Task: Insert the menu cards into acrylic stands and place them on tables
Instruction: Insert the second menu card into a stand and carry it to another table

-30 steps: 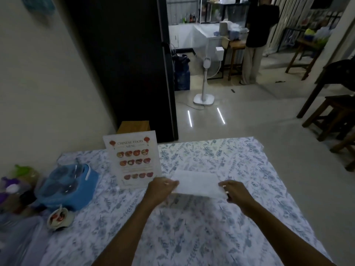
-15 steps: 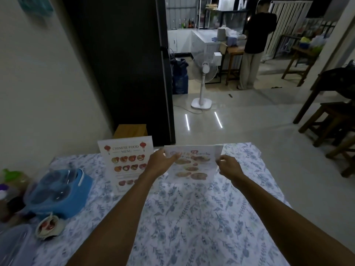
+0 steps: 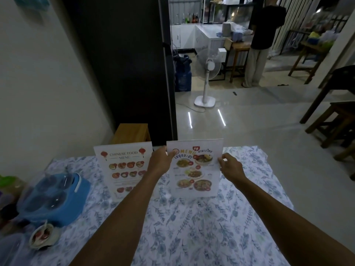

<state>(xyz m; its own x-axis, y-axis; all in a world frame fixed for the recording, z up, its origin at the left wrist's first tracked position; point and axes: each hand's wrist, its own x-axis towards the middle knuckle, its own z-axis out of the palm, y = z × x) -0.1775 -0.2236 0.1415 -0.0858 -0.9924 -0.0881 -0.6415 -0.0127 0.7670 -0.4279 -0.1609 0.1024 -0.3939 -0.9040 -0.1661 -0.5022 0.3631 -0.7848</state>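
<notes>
A Thai menu card in an acrylic stand is upright at the far middle of the table, its lower edge at the floral cloth. My left hand grips its left edge and my right hand pinches its right edge. Just to the left, a Chinese food menu stand is upright on the cloth, partly hidden by my left forearm.
A blue condiment caddy and a small dish sit at the table's left, near jars. Beyond the table are a wooden stool, a black partition, a standing fan, a person at a counter and wooden chairs to the right.
The Thai menu lay flat between my hands a second ago; it was tilted up and now is upright, facing me, farther back on the table beside the Chinese menu.
</notes>
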